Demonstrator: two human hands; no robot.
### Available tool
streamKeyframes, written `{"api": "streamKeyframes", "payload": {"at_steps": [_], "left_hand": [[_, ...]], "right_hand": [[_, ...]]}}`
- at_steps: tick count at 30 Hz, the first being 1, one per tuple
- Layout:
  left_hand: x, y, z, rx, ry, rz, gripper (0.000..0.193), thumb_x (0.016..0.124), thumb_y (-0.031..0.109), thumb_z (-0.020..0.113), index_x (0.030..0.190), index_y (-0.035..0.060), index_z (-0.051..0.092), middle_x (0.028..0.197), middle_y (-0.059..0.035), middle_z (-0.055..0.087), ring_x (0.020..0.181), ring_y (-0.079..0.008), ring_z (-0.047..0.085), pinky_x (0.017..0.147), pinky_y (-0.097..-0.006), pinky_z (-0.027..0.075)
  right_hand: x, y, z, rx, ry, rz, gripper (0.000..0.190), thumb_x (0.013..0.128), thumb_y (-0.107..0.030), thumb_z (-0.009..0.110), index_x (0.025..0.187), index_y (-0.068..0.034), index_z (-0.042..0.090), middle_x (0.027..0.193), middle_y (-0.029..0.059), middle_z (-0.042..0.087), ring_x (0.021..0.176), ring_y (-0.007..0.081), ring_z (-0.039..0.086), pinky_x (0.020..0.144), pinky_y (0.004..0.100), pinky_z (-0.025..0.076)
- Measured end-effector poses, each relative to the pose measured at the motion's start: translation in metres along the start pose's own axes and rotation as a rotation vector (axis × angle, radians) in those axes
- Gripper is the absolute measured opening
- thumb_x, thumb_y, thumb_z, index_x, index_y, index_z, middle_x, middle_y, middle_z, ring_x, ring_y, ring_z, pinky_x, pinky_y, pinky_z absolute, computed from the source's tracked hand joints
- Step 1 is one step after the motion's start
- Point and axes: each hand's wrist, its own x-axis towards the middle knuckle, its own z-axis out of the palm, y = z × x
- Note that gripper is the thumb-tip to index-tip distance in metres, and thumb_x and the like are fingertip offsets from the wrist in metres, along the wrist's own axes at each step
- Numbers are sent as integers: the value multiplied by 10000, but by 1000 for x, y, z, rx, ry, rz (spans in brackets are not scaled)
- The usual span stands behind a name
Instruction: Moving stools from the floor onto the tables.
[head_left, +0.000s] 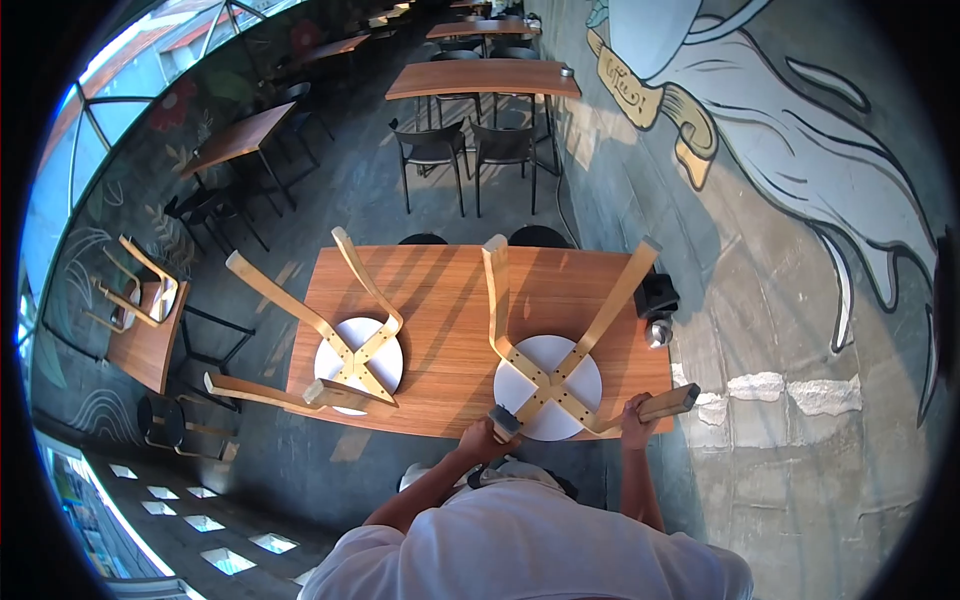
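Two upturned stools with pale bentwood legs and round white seats lie on a wooden table (450, 270). My left hand (482, 442) grips one leg of the right stool (550, 379), close to its dark-padded end. Around another leg of that same stool, at the right, my right hand (637, 422) is closed. The left stool (356, 360) stands apart from both hands, its seat against the tabletop and its legs pointing up and outward.
Beyond the table stand black chairs (504, 146) and another wooden table (484, 78). A side table (142, 360) at left bears upturned stools. A painted concrete wall (750, 300) runs along the right, near a round metal container (658, 333) and a black holder (658, 295).
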Motion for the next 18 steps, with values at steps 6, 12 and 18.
{"api": "streamKeyframes", "payload": {"at_steps": [6,12,18], "left_hand": [[-1,26,-15,40,-123,-46,509,723,398,713,1122,100,610,1034,-169,650,1018,-339,605,893,-456,477],[-14,-6,-1,120,166,183,507,763,339,686,1192,109,547,1034,-155,646,1025,-324,607,891,-437,482],[-48,-89,-20,-212,81,128,431,788,292,664,1151,82,563,1024,-123,656,979,-287,635,868,-396,502]], "right_hand": [[9,16,-8,12,30,-19,202,773,17,560,747,-98,396,748,26,447,683,119,481,624,259,434],[4,38,-10,-195,54,-72,207,807,-81,650,886,-50,461,847,46,479,724,117,461,647,248,414],[-72,95,-49,-278,43,-61,448,877,-230,638,1177,26,425,906,48,494,732,112,468,651,243,415]]}}
